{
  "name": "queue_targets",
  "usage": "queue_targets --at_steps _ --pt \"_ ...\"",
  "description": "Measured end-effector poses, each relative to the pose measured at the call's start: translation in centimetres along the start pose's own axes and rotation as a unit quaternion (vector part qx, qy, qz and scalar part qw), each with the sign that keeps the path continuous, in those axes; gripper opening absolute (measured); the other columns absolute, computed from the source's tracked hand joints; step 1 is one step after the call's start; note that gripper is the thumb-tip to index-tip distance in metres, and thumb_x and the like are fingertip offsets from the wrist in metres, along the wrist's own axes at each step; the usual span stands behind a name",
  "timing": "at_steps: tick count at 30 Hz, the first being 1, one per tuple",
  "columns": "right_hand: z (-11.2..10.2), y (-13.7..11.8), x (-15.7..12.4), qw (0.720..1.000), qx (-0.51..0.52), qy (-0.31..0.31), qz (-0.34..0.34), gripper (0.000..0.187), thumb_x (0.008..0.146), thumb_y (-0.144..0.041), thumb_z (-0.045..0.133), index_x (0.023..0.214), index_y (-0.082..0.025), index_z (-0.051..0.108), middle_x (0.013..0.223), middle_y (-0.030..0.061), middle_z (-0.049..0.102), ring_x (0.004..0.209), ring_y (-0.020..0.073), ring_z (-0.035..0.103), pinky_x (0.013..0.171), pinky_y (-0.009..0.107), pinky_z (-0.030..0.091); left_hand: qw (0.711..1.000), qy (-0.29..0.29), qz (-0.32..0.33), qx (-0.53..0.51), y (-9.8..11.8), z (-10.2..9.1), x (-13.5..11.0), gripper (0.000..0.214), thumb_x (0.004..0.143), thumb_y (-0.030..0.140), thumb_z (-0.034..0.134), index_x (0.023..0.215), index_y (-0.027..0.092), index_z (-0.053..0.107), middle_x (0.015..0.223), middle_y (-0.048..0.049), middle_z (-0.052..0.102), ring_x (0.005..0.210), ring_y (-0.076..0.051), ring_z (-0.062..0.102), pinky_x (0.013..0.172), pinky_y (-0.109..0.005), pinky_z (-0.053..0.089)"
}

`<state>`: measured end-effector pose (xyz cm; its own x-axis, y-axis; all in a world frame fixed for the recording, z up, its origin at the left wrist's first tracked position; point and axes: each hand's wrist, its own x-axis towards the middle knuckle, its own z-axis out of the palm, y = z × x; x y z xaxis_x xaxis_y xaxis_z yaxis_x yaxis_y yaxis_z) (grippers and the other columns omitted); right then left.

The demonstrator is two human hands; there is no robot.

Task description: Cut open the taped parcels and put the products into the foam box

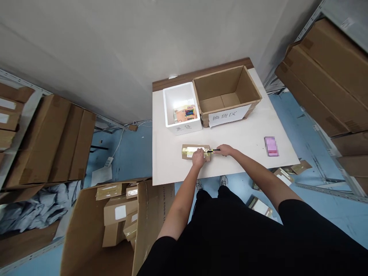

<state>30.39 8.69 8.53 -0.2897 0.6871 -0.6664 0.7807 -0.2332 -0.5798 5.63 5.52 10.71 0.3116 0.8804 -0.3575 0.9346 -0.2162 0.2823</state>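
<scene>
A small taped cardboard parcel (190,150) lies on the white table (230,134) near its front edge. My left hand (198,157) is closed on the parcel's right part and presses it down. My right hand (224,150) is closed on a small black and yellow cutter (212,151), whose tip touches the parcel's right end.
At the back of the table stand a white foam box (182,108) with a colourful item inside and an open, labelled cardboard box (227,96). A pink object (271,146) lies at the right. A big carton (109,226) of parcels stands on the floor at the left; shelves of boxes flank both sides.
</scene>
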Motion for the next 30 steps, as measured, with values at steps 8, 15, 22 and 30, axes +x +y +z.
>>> queue_targets --at_steps 8,15,22,30 --pt "-2.6 -1.9 3.1 0.988 -0.155 -0.019 -0.016 0.059 0.072 -0.081 0.078 0.071 -0.023 0.070 0.062 0.0064 0.066 0.080 0.0296 0.073 0.071 0.033 0.047 1.000 -0.004 -0.014 0.003 0.1 -0.4 0.1 0.059 0.071 0.032 0.095 0.117 0.022 0.060 0.125 -0.0095 0.064 0.113 -0.027 0.066 0.096 -0.036 0.049" --pt "-2.4 0.0 1.9 0.992 -0.100 -0.068 0.017 0.060 0.071 -0.082 0.078 0.074 -0.022 0.069 0.056 0.0020 0.063 0.060 0.0217 0.067 0.066 0.031 0.048 0.999 -0.014 -0.031 0.001 0.5 -0.6 0.2 0.060 0.069 0.031 0.097 0.116 0.022 0.060 0.127 -0.0088 0.065 0.115 -0.027 0.066 0.091 -0.034 0.050" --pt "2.1 1.2 -1.4 0.997 0.060 -0.035 0.021 0.071 0.073 -0.092 0.066 0.064 -0.022 0.059 0.047 -0.0007 0.057 0.045 0.0159 0.056 0.055 0.028 0.047 0.999 -0.022 -0.029 -0.003 0.6 -0.8 0.3 0.060 0.069 0.029 0.097 0.116 0.022 0.061 0.128 -0.0099 0.064 0.116 -0.028 0.066 0.092 -0.034 0.050" --pt "6.8 0.8 -4.8 0.985 0.162 0.036 0.055 0.072 0.080 -0.093 0.055 0.065 -0.023 0.054 0.049 -0.0017 0.057 0.044 0.0144 0.057 0.056 0.026 0.049 1.000 -0.008 0.018 -0.017 0.0 -1.1 0.8 0.063 0.073 0.037 0.095 0.124 0.021 0.062 0.126 -0.0109 0.067 0.120 -0.029 0.064 0.102 -0.035 0.048"
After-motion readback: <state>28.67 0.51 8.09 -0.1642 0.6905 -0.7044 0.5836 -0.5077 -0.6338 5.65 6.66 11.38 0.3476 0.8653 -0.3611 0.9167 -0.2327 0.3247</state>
